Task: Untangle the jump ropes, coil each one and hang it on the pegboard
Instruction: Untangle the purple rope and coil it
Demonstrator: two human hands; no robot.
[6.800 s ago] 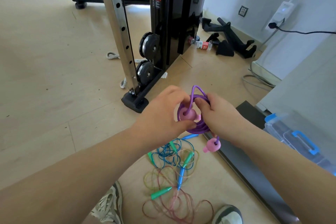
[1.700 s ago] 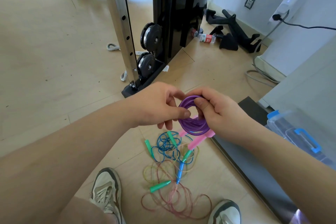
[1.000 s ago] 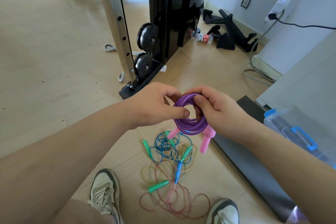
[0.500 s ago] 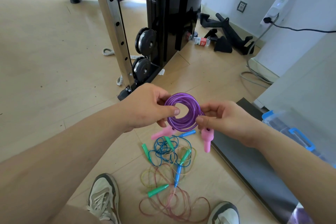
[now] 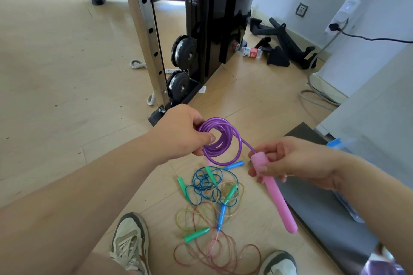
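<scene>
Left hand (image 5: pixel 183 134) is closed on the purple rope coil (image 5: pixel 220 140), right hand (image 5: pixel 290 161) is wrapped round its pink handle (image 5: pixel 274 192) just beside, so one rope is judged coiled but not yet hung; the other ropes (image 5: pixel 221 216) are left tangled on the floor (image 5: pixel 67 73) below, pegboard not in view.
</scene>
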